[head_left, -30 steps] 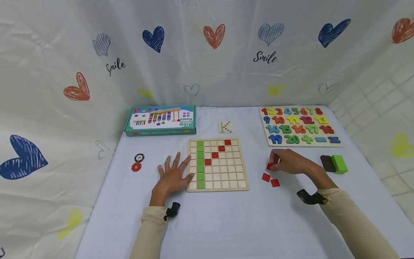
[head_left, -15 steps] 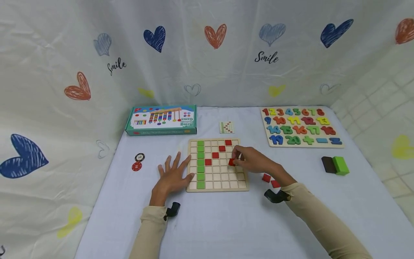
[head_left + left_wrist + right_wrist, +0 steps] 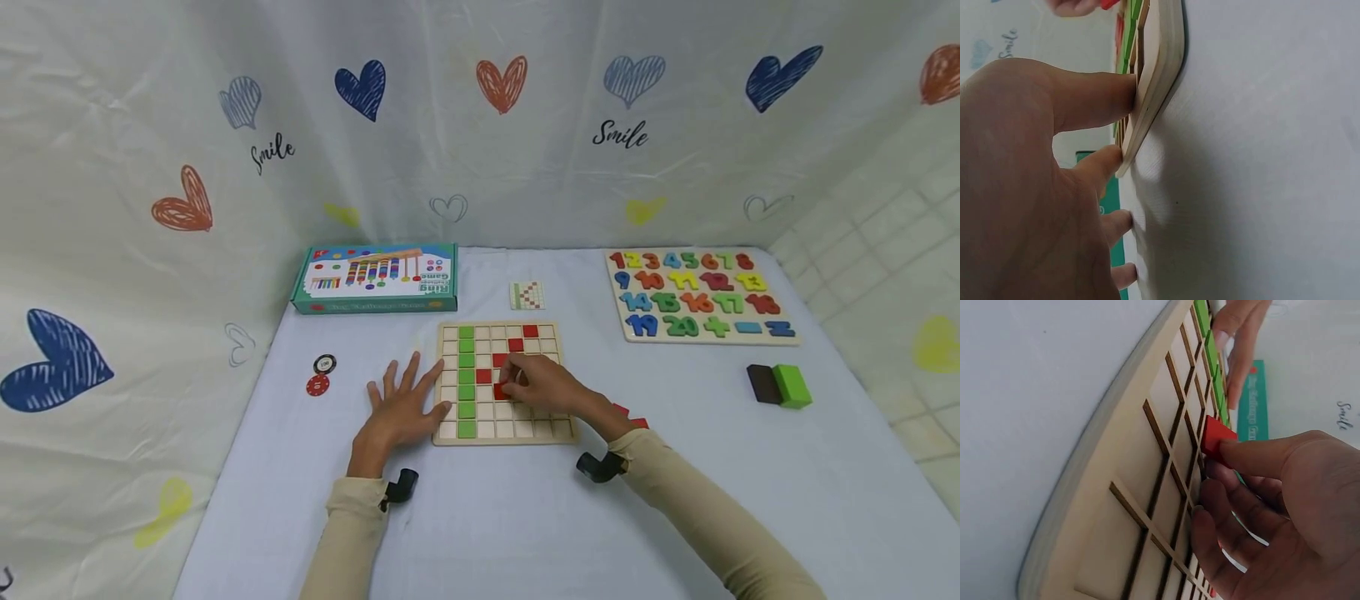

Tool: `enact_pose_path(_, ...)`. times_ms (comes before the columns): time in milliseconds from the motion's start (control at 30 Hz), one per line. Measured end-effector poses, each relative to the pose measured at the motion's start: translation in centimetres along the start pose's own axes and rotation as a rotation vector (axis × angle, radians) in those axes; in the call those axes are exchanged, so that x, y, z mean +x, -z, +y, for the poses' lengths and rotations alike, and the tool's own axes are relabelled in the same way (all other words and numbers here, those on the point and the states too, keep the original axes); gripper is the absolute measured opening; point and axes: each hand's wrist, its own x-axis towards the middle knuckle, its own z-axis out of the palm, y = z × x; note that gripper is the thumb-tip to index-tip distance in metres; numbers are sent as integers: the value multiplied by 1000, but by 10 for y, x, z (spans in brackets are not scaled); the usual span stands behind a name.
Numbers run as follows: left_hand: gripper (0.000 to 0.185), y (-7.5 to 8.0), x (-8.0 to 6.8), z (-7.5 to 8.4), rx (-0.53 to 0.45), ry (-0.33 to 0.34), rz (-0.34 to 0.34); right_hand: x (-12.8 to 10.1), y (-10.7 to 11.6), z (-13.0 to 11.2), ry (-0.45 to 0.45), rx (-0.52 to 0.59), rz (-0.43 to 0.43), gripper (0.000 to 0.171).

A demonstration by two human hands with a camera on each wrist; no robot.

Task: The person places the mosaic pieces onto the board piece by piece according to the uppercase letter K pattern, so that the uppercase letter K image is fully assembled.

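White tabletop [image 3: 525, 517], right hand [image 3: 543, 387] pinching red tile [image 3: 1216, 439] over grid board [image 3: 517, 429], left hand [image 3: 397, 408] flat, fingers spread

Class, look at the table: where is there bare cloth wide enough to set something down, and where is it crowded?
Bare cloth runs along the near edge below the wooden grid board, and between board and number puzzle. The strip between the game box and the chips is smaller. It is crowded at the board, where the left hand and right hand with its red tile meet.

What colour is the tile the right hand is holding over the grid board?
Red; the tile shows best in the right wrist view.
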Motion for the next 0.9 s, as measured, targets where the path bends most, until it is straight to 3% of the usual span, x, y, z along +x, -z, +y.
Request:
enact_pose_path(533,77,-4,-3,-1,-9,-6,7,-7,-7,4,-36,65,48,6)
enact_pose_path(700,77,-5,0,-2,-23,-17,28,-7,-6,3,-2,55,71,5)
enact_pose_path(900,79,-7,5,-5,-16,-6,4,-10,1,6,34,46,82,7)
